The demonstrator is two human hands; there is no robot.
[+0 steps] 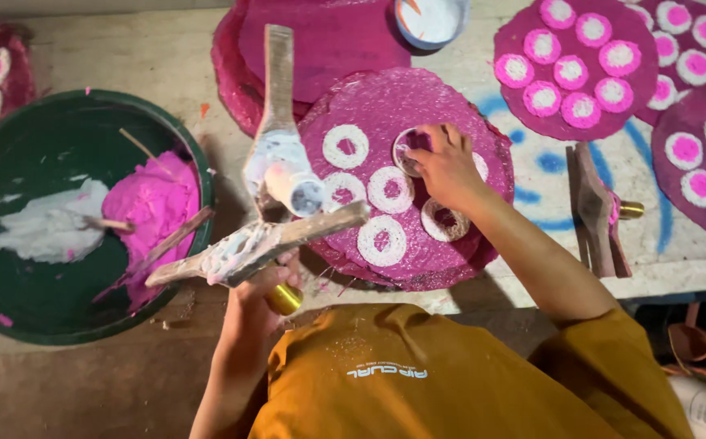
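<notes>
My left hand (265,286) grips a wooden hand press (276,191) smeared with white dough, holding it raised over the left edge of a round pink mat (442,106). On the mat lie several white dough rings (382,240). At the mat's middle, my right hand (448,167) has its fingers closed on a small round ring mould (408,146), pressing it onto the mat. An orange shirt fills the bottom of the view.
At the left stands a green basin (12,301) holding white dough (44,228) and pink dough (154,203). More pink mats with white-and-pink rings (576,73) lie at the top right. A second wooden press (597,211) rests to the right. A white bowl (430,20) sits at the top.
</notes>
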